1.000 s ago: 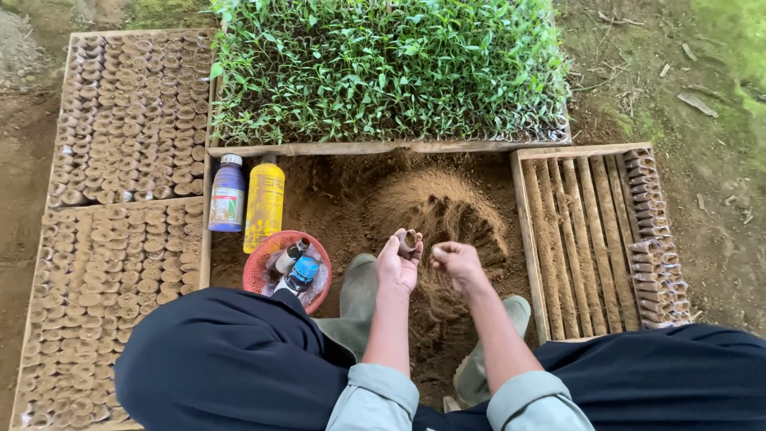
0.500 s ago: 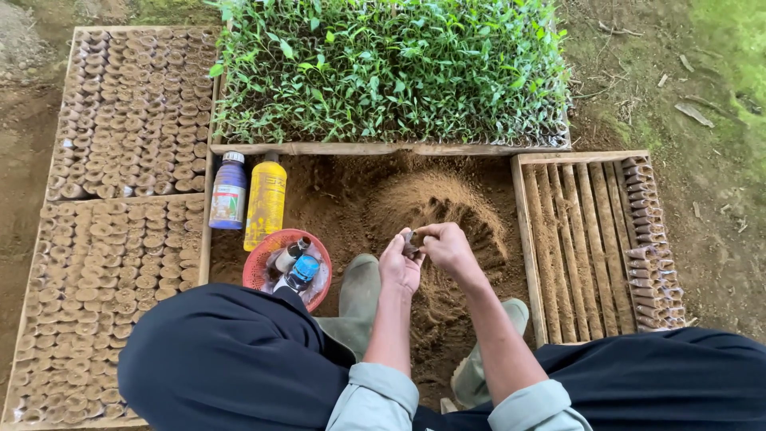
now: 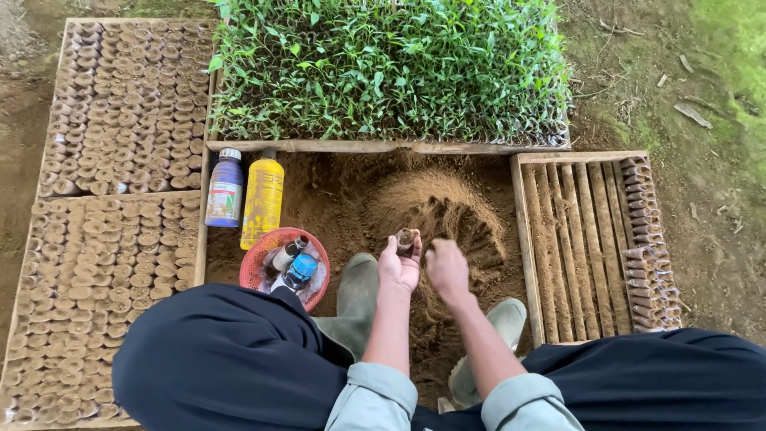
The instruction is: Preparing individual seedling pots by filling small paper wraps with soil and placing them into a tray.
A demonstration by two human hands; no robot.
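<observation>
My left hand (image 3: pixel 398 266) holds a small rolled seedling pot (image 3: pixel 405 238) upright between its fingers, above a mound of loose brown soil (image 3: pixel 435 207). My right hand (image 3: pixel 447 268) is right beside it, fingers curled with soil on them, just to the right of the pot. Whether it holds soil I cannot tell. Both hands hover over the near slope of the mound, between my green rubber boots (image 3: pixel 356 295).
Wooden trays of filled small pots (image 3: pixel 104 199) lie at left. A tray of green seedlings (image 3: pixel 391 72) is at the back. A slatted wooden tray (image 3: pixel 582 239) with one row of pots stands at right. Two bottles (image 3: pixel 243 191) and a red bowl (image 3: pixel 263 255) with small bottles sit left of the soil.
My right hand moved from the soil to the pot in my left hand, then drew back slightly beside it. The left hand kept holding the pot.
</observation>
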